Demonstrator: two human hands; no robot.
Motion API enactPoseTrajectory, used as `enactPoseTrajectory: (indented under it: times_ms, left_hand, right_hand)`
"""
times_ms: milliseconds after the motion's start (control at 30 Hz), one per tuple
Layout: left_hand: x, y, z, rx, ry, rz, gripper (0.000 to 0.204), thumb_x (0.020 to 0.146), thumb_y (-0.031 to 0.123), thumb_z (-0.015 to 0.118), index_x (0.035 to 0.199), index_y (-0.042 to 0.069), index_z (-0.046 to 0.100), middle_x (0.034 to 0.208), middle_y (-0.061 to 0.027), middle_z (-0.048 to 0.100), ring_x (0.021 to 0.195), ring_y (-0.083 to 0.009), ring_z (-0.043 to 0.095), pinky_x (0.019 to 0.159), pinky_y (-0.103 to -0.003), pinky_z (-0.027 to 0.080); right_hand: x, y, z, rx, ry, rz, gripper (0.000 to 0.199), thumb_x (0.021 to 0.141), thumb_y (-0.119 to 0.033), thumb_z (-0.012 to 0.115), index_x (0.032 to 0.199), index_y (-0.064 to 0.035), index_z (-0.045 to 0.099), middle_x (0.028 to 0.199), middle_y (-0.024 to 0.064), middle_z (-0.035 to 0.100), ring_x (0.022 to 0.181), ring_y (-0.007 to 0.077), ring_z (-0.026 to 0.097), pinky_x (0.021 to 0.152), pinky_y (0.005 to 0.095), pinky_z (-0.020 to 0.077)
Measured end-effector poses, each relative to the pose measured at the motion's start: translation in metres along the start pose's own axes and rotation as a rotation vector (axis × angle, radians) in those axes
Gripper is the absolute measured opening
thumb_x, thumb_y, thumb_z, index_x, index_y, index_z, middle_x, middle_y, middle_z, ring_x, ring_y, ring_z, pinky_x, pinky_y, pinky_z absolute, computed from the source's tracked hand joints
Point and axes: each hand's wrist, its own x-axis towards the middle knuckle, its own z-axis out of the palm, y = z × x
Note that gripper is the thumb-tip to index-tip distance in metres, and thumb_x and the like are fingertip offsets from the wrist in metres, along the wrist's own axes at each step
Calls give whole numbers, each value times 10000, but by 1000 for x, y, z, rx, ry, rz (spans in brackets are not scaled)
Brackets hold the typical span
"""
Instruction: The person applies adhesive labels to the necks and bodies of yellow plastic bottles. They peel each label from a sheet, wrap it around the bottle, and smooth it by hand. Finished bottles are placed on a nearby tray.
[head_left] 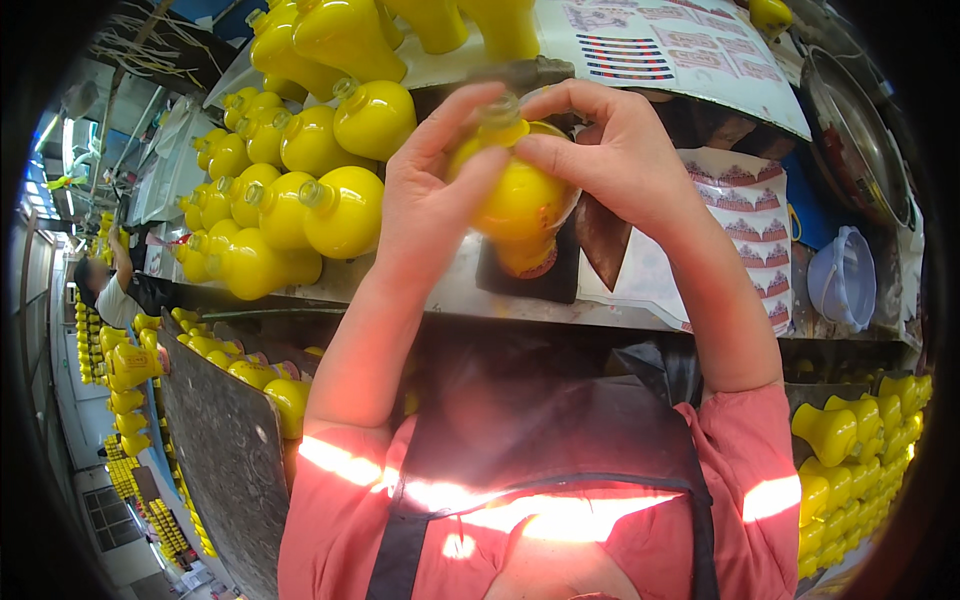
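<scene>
The bottle [522, 205] is gripped between both hands over the counter [452, 288]. Its left side is wrapped by the left hand [430, 190], with the thumb laid across the front; near the neck it is held by the right hand [615, 145], with the thumb pressed to the shoulder. The clear neck is pointed away from the wearer, and the patterned foot is seen over a dark block [497, 275]; whether the block is touched cannot be told. Because the surface looks glossy and rounded, a slip might be caused by loosened or damp fingers. If the pattern on the foot is still unset, it could be smeared or creased by a dragged thumb.

Just beside the block, a pointed brown tool [603, 243] is lying under the right forearm; it could be knocked, or the bottle scratched, if the hands were lowered to that side. The printed sheet [745, 225] near it could be rumpled by the same forearm.

To the left, more bottles [345, 213] are crowded together near the left wrist. Were the elbow swung outward, the nearest might be toppled and others pushed with it, perhaps over the counter's near edge. Farther right, the pail [840, 280] is placed well apart from the hands, so little risk is judged there.
</scene>
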Motion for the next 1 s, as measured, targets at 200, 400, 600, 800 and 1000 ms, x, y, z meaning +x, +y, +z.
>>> enactPoseTrajectory:
  times_ms: [200,400,600,800,1000]
  left_hand:
    - [0,-1,-2,-66,-21,-14,407,994,42,650,1399,28,614,1276,-30,680,1170,-102,616,1023,-281,492]
    - [4,4,4,-29,25,-32,335,969,62,686,1301,27,671,1220,-25,685,1112,-89,615,975,-265,502]
    - [17,20,10,316,109,111,158,854,48,785,992,-5,730,988,-21,717,938,-86,637,858,-237,508]
    - [16,27,11,257,103,39,157,860,10,777,1002,-22,720,970,-29,731,906,-89,659,839,-249,535]
    - [12,24,9,32,42,33,174,923,-24,722,1096,-34,707,1075,-65,752,985,-111,699,885,-260,568]
  right_hand:
    - [-1,6,-2,217,-73,29,256,948,-138,737,1162,-1,700,855,37,737,727,42,661,633,200,512]
    - [-1,9,1,125,-24,-12,239,962,-119,722,1161,9,690,886,42,743,720,38,656,619,204,506]
    - [-37,0,17,-200,238,-485,233,940,2,676,1167,-41,695,937,50,747,608,104,629,538,277,490]
    - [-40,17,23,-328,272,-733,252,929,27,677,1163,-62,703,1021,106,752,697,207,691,634,277,542]
    - [-36,15,7,107,209,-300,153,953,-35,655,1085,-64,726,958,76,754,778,132,704,707,278,551]
